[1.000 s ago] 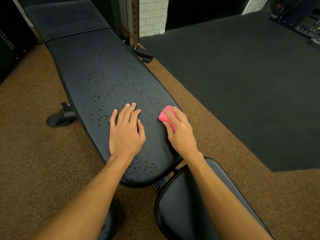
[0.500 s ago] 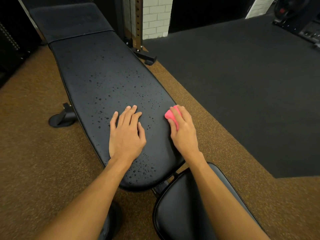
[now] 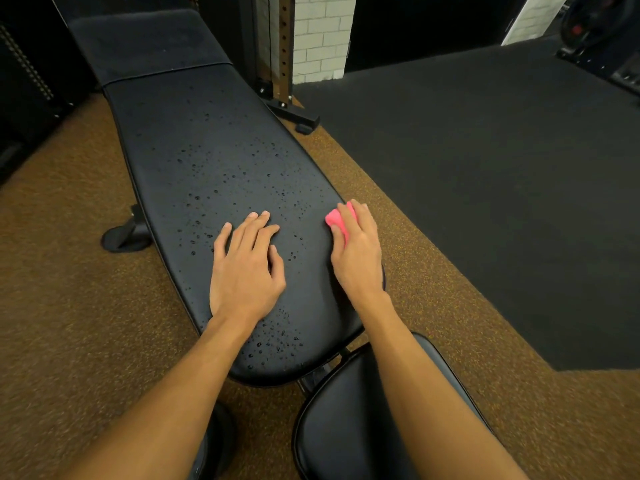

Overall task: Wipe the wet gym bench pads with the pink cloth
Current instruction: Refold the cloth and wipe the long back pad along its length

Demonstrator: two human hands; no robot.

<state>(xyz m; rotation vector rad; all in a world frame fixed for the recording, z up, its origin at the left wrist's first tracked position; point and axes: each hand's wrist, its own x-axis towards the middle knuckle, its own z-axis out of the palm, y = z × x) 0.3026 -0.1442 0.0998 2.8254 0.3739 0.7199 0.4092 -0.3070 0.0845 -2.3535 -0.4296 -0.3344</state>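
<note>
Pink cloth [image 3: 337,220], bunched into a small wad, sits at the right edge of the long black vinyl back pad [image 3: 207,150] of the gym bench, about two thirds of the way toward its near, rounded end. The right hand [image 3: 356,251] covers it from above. The fingers bend down over the wad and the thumb closes against its near side, so the cloth is held between them and pressed onto the pad. Only its left part shows beyond the fingers. The right forearm runs back toward the camera, crossing over the black rounded seat pad [image 3: 346,427] at the bottom.

The left hand [image 3: 246,268] lies palm down on the middle of the back pad, well apart from the cloth. Its fingers are straight and slightly spread and point away from the person, and it holds nothing. Small water droplets [image 3: 273,344] bead on the vinyl around and beyond both hands. The bench stands on brown speckled rubber flooring [image 3: 69,306], beside a dark grey floor mat [image 3: 485,168].
</note>
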